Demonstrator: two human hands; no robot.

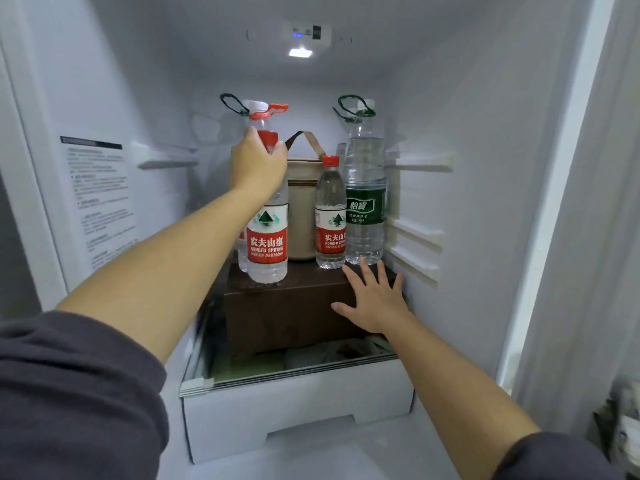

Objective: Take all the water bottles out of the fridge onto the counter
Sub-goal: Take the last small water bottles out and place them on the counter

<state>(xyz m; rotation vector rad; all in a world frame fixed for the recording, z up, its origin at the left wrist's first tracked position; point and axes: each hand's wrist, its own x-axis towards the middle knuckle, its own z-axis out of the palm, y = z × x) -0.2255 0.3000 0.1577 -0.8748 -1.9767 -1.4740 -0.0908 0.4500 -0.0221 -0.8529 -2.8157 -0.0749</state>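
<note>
Inside the open fridge, water bottles stand on a brown box (284,306). My left hand (258,164) is closed around the neck of a red-labelled bottle (267,244) at the box's front left. Behind it rises a taller bottle with a red carry handle (264,112), mostly hidden. A smaller red-labelled bottle (330,223) stands at the middle right, touching a big green-labelled bottle (365,209) with a green carry loop. My right hand (375,303) lies open on the box's right front corner, just below the green-labelled bottle, holding nothing.
A beige bag with a strap (301,209) stands behind the bottles. Fridge walls with shelf rails close in left and right. Below the box are a glass shelf edge (277,379) and a white drawer (294,403).
</note>
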